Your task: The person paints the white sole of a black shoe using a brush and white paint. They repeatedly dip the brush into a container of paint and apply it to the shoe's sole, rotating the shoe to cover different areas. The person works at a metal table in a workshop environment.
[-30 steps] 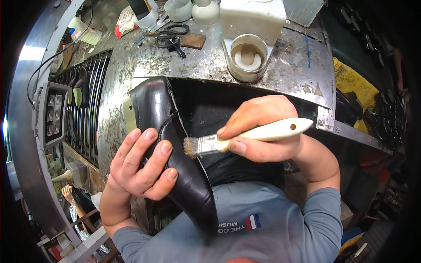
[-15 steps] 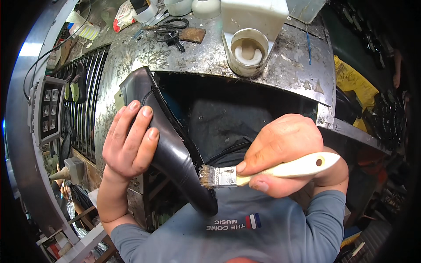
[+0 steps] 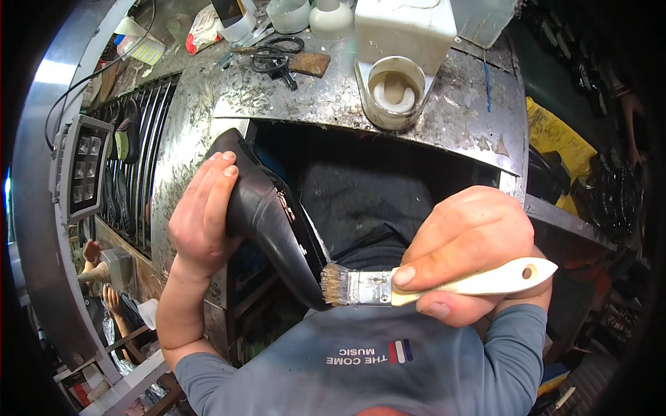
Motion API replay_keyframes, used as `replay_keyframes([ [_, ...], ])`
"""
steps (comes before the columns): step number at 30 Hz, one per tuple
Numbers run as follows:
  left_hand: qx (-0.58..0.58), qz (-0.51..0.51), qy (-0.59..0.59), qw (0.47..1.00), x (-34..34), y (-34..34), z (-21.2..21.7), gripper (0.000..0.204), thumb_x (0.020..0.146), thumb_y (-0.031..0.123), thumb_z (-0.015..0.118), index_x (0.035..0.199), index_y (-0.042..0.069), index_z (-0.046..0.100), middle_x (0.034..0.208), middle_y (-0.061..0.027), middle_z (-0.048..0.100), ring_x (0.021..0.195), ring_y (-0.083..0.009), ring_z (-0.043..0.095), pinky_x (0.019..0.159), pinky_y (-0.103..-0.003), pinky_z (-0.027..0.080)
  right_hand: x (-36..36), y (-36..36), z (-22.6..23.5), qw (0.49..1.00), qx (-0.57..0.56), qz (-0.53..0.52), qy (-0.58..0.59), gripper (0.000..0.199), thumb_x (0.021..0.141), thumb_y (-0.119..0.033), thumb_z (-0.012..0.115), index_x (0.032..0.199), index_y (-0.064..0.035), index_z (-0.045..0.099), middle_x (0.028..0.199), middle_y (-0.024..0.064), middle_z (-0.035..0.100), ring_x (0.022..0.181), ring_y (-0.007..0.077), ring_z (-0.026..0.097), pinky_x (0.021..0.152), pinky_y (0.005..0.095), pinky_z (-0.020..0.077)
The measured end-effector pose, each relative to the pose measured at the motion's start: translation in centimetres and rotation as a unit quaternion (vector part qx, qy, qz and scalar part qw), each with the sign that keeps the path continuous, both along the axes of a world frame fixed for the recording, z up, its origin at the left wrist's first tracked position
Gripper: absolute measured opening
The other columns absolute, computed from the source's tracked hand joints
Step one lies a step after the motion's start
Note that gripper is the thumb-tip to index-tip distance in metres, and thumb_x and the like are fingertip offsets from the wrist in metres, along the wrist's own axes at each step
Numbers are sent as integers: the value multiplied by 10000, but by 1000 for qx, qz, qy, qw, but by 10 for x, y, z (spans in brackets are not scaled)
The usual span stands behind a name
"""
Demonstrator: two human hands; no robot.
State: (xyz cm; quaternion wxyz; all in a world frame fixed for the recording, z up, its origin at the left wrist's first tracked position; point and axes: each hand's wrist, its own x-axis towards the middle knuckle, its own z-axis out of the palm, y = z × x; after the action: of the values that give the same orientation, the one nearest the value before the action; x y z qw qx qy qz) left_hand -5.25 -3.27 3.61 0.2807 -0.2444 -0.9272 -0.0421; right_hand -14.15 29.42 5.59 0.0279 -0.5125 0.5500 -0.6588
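A black leather shoe (image 3: 267, 215) slants across in front of me, its edge on the right side shining as if wet. My left hand (image 3: 207, 208) grips it by the upper end, fingers over the leather and the thumb hidden behind. In my right hand (image 3: 472, 253) is a flat paintbrush (image 3: 368, 286) with a cream handle and a metal ferrule, pinched between thumb and fingers near the ferrule. Its bristles meet the edge of the shoe near the lower end.
On the stained metal bench (image 3: 319, 100) stand a white dispenser (image 3: 406, 31) with a clear cup of liquid (image 3: 393, 93), scissors (image 3: 277, 52) and a brown block (image 3: 310, 64). A lamp (image 3: 87, 168) hangs at left. Beyond it, another person's hands (image 3: 111, 299) show. Yellow cloth (image 3: 558, 139) lies at right.
The shoe has turned in my left hand, showing more of its shiny edge, and its upper end sits lower. My right hand and the brush have shifted slightly right and down.
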Motion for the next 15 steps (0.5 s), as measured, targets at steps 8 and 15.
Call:
replay_keyframes([
  [8, 101, 41, -81, 991, 6, 13, -1, 712, 767, 307, 889, 1303, -36, 569, 1162, -241, 702, 1028, -388, 726, 881, -419, 608, -12, -3, 11, 999, -34, -3, 35, 230, 795, -110, 789, 972, 34, 763, 817, 121, 731, 670, 209, 718, 586, 285, 589],
  [15, 239, 76, -260, 932, 25, 27, -4, 834, 655, 364, 959, 1310, 3, 590, 1101, -156, 733, 952, -301, 751, 831, -378, 602, -21, -13, 24, 997, -50, -28, 59, 224, 808, -126, 772, 965, 33, 760, 811, 127, 716, 655, 205, 711, 582, 278, 590],
])
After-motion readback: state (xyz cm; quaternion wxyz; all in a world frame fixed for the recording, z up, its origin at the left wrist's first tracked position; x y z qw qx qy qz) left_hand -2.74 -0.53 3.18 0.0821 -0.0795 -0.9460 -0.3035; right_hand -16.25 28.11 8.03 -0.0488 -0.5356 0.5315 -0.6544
